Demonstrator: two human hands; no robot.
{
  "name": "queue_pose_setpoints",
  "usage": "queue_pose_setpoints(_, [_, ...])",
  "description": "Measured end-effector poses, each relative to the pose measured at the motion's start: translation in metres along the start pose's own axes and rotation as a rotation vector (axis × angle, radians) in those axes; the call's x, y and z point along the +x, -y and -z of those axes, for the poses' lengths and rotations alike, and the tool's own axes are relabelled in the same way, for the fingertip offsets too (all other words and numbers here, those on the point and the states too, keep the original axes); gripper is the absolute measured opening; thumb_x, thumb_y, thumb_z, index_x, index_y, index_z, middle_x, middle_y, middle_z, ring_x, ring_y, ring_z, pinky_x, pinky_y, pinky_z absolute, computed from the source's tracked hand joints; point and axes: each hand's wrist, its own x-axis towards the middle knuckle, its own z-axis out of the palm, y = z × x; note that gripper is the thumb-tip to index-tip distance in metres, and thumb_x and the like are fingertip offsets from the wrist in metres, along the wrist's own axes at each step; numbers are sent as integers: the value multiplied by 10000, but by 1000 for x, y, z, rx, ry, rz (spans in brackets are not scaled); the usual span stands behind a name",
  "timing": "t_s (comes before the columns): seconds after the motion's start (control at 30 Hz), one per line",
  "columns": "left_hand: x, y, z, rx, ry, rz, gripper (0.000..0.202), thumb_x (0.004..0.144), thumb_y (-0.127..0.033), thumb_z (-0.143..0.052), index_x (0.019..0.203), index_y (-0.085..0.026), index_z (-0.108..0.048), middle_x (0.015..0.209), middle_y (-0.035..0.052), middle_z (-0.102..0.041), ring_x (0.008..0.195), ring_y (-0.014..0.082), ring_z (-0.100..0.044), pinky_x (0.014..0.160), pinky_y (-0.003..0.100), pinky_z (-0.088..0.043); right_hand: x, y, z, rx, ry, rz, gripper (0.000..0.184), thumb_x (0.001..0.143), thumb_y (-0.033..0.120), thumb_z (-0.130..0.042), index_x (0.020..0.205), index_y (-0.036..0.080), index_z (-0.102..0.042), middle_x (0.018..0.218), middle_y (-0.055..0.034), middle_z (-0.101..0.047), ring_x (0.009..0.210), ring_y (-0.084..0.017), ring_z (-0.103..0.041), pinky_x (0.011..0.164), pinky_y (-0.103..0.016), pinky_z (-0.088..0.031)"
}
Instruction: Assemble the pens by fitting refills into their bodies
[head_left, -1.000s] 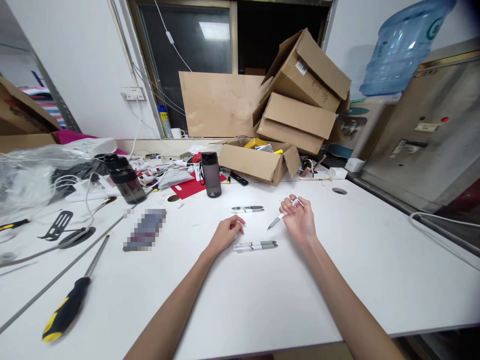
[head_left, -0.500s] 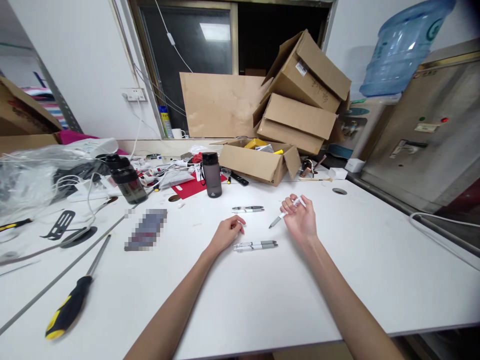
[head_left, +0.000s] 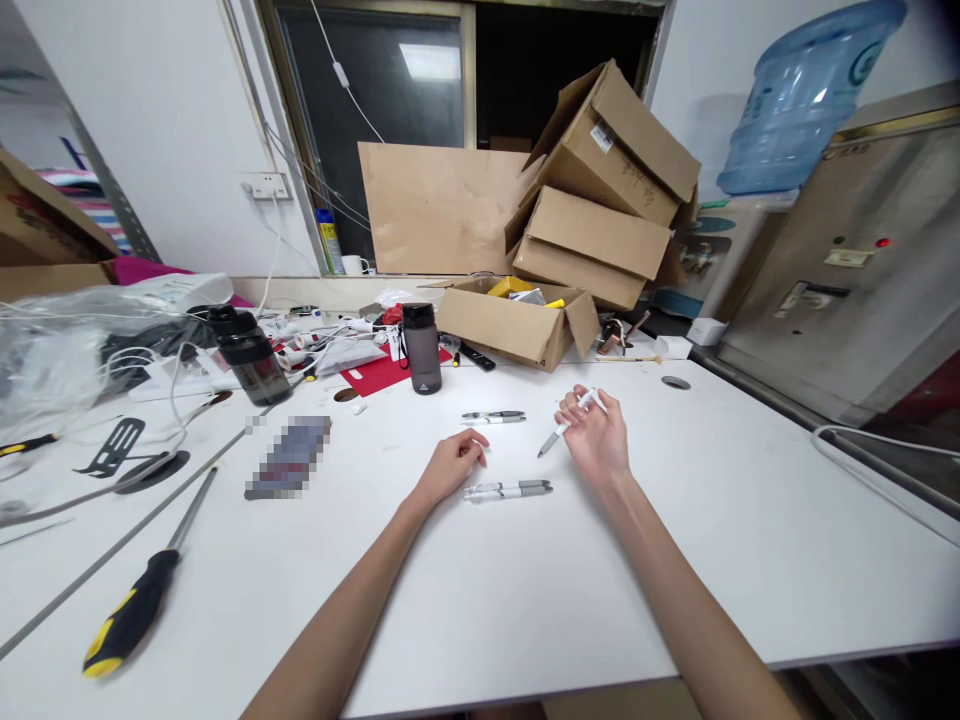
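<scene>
My right hand [head_left: 596, 435] is raised a little above the white table [head_left: 525, 590], palm up, fingers curled round a grey and white pen [head_left: 564, 427] whose tip points down to the left. My left hand [head_left: 454, 464] rests on the table with its fingers curled under; nothing shows in it. Just to its right lie two pens side by side [head_left: 508, 490]. Another pair of pens [head_left: 493, 416] lies further back.
A dark bottle [head_left: 421, 348] and a black shaker bottle [head_left: 250, 355] stand at the back. Behind them sit an open cardboard box [head_left: 517, 322] and stacked boxes [head_left: 604, 190]. A yellow-handled screwdriver [head_left: 142, 595] and cables lie at the left. A water dispenser [head_left: 847, 250] stands at the right.
My right hand has turned the pen slightly and shifted a little; the left hand stays put.
</scene>
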Motion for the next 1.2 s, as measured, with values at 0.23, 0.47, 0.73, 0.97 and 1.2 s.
queue_pose_setpoints(0.23, [1,-3,2,-133,-42,-45,251,898,-285,-477,1027,-193,-671,831,33,-722,739,168,-593,681,272,-430,1,-12,4,-347,34,87,109,817,171,-676,890,233,-624,854,-8,-616,722,-134,-524,699,-245,-465])
queue_pose_setpoints(0.47, [2,-18,5,-378,28,-89,369,866,-347,-636,1201,-195,-609,1014,75,-703,934,204,-655,731,267,-505,-10,-19,13,-1017,300,37,138,889,345,-669,990,250,-678,945,-7,-683,747,-167,-630,713,-291,-487])
queue_pose_setpoints(0.73, [-2,-25,1,-347,102,-166,273,885,-417,-684,1036,-190,-687,999,60,-707,954,208,-664,836,292,-492,-20,-26,9,-1251,426,-136,269,951,474,-566,1064,243,-643,916,-25,-715,839,-212,-696,722,-305,-482])
queue_pose_setpoints(0.97, [2,-18,3,-350,48,-115,259,883,-425,-671,952,-176,-672,867,37,-690,832,185,-645,727,264,-459,-12,-18,22,-1292,304,-168,337,951,512,-516,1022,221,-671,948,-53,-718,778,-207,-677,712,-313,-501])
queue_pose_setpoints(1.2, [7,-12,15,-350,-42,-29,311,889,-497,-640,950,-193,-620,799,10,-652,766,162,-611,695,257,-445,-3,-8,28,-1312,235,-94,301,895,444,-584,1006,198,-717,965,-64,-721,873,-212,-648,829,-327,-468])
